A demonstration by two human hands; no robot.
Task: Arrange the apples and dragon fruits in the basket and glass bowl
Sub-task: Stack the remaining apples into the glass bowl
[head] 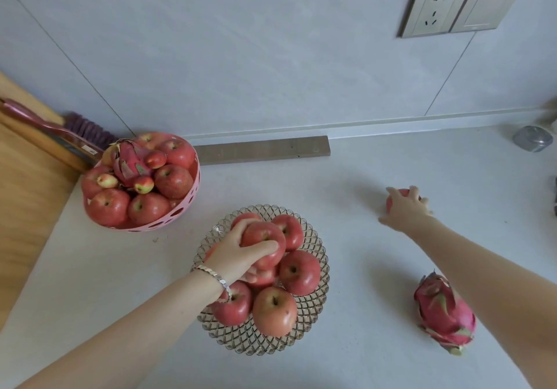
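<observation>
A cut-glass bowl [313,307] sits in the middle of the counter with several red apples piled in it. My left hand [238,256] grips the top apple [263,236] of that pile. A pink perforated basket [193,191] stands at the back left, filled with red apples, small fruits and a dragon fruit [128,161] on top. To the right, my right hand [405,206] covers a lone apple [391,200] lying on the counter, fingers wrapped over it. A second dragon fruit [444,313] lies on the counter near my right forearm.
A wooden board [27,184] and a brush with a pink handle [45,126] lie at the left. A wooden strip [262,149] rests along the wall base. A small grey metal object [532,138] sits at the far right. Wall sockets [437,6] hang above.
</observation>
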